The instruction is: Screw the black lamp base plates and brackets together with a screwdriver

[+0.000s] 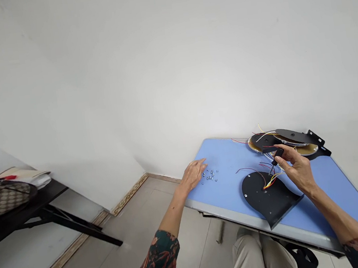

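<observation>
Two hands, well apart. Your right one (299, 172) is closed around a small black-handled screwdriver (278, 154), thin shaft slanting down and left; can't tell if the tip touches anything. Your left hand (193, 175) is over at the left edge with fingers loosely bent, just beside a scatter of small shiny metal screws (210, 175). Can't tell if you've got one pinched, tbh.

Main thing here is the flat black teardrop-shaped plate (258, 205). It lies between your hands but your right is clearly nearer, with the plate to its left and a bit toward you. Long axis runs diagonally: rounded end away from you and leftish, on the screws' side, straight edge close to you and to the right. Thin red, yellow and white wires (272, 180) come up from it close to the shaft, so I'd reckon they could snag. Further out, there's a pile of round black-and-tan discs (266, 140) at the back of the light-blue tabletop (228, 189).
</observation>
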Available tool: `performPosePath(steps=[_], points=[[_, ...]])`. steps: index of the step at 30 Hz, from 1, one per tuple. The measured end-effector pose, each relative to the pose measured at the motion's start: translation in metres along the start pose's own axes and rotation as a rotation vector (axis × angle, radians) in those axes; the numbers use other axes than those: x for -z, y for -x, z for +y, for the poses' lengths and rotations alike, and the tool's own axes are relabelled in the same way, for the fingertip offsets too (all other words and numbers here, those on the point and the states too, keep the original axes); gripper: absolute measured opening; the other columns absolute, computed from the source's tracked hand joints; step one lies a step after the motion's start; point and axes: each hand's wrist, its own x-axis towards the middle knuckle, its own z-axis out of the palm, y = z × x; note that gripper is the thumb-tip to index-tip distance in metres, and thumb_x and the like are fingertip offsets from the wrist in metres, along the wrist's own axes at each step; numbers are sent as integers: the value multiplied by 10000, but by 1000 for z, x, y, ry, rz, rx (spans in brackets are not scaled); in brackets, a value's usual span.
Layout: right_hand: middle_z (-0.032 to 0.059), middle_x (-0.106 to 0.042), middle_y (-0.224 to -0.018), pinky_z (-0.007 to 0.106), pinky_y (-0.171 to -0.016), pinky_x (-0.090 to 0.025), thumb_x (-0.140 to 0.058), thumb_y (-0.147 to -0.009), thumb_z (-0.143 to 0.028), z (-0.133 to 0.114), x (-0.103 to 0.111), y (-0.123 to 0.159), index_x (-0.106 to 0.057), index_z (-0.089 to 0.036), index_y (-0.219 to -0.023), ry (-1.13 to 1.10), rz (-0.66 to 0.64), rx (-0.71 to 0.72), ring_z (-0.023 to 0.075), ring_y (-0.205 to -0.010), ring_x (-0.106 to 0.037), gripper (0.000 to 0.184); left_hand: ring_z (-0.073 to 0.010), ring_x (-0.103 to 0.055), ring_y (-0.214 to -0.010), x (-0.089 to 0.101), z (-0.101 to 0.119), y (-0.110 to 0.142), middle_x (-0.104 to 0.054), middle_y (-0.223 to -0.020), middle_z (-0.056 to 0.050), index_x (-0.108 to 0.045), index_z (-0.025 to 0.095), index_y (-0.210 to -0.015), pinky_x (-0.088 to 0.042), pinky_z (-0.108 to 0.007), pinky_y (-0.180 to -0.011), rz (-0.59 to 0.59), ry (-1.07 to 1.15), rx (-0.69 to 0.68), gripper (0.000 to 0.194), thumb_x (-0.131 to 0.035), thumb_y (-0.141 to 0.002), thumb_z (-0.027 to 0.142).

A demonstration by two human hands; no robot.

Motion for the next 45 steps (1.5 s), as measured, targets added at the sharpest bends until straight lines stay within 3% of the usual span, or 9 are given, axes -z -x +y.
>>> performPosePath(steps=[7, 10, 13, 16, 20, 25, 29, 36, 45], points=[[8, -682, -818, 369, -808, -611, -657, -896, -390, -2, 2, -1, -664, -235, -1246, 35, 17, 40, 171, -716, -668, 383, -296, -511, -1362, 9, -46, 2, -734, -1204, -134, -498, 127, -1428, -253, -524, -1219, 126, -190, 153, 490, -332, -1039, 376], [9, -686, -830, 369, -815, -608, -663, -892, -377, -1, 1, 0, -665, -235, -1246, 26, 22, 32, 172, -726, -672, 382, -275, -553, -1315, 16, -47, 10, -714, -1251, -130, -443, 142, -1466, -347, -520, -1170, 204, -86, 215, 503, -280, -1053, 379], [26, -708, -895, 371, -827, -605, -664, -890, -355, -4, -1, 1, -663, -228, -1245, -8, 37, 18, 180, -768, -686, 377, -253, -567, -1295, 17, -22, 13, -689, -1304, -108, -392, 173, -1498, -422, -477, -1123, 238, 70, 131, 518, -338, -1046, 419], [40, -721, -938, 360, -805, -607, -661, -890, -330, -9, -3, 1, -661, -219, -1229, -45, 51, 30, 183, -784, -690, 357, -235, -597, -1259, 5, 27, 12, -698, -1281, -94, -450, 204, -1454, -449, -438, -1107, 251, 207, 23, 482, -457, -1015, 404], [43, -732, -990, 356, -818, -608, -654, -902, -322, -13, -3, 0, -653, -242, -1228, -81, 13, 51, 194, -847, -711, 335, -219, -637, -1199, -34, 113, 18, -718, -1219, -77, -497, 239, -1401, -478, -406, -1085, 182, 360, -87, 423, -526, -982, 295], [39, -737, -979, 343, -805, -614, -653, -913, -339, -17, -1, -1, -643, -257, -1225, -133, -14, 84, 186, -831, -711, 323, -354, -531, -1313, -93, 182, 29, -555, -1424, -207, -425, 134, -1451, -450, -532, -1099, 163, 279, 93, 635, -646, -905, 370], [26, -736, -963, 329, -789, -611, -662, -910, -326, -20, 0, -3, -638, -262, -1221, -172, -73, 85, 172, -799, -703, 319, -341, -498, -1362, -104, 178, 16, -517, -1465, -209, -347, 149, -1510, -413, -539, -1138, 32, 391, 15, 673, -606, -934, 382], [17, -738, -891, 326, -757, -595, -644, -882, -264, -12, 2, -9, -646, -234, -1191, -101, -29, 5, 174, -759, -693, 311, -296, -503, -1373, -74, 156, -37, -556, -1464, -139, -462, 208, -1469, -367, -482, -1184, -306, 580, -223, 658, -701, -872, 349], [33, -734, -915, 331, -791, -593, -619, -896, -286, 2, -9, -10, -632, -230, -1200, -61, 6, 8, 181, -793, -699, 309, -185, -712, -998, -102, 181, -67, -756, -1032, -69, -667, 179, -1071, -548, -344, -951, -61, 761, 4, 267, -477, -901, 101]])
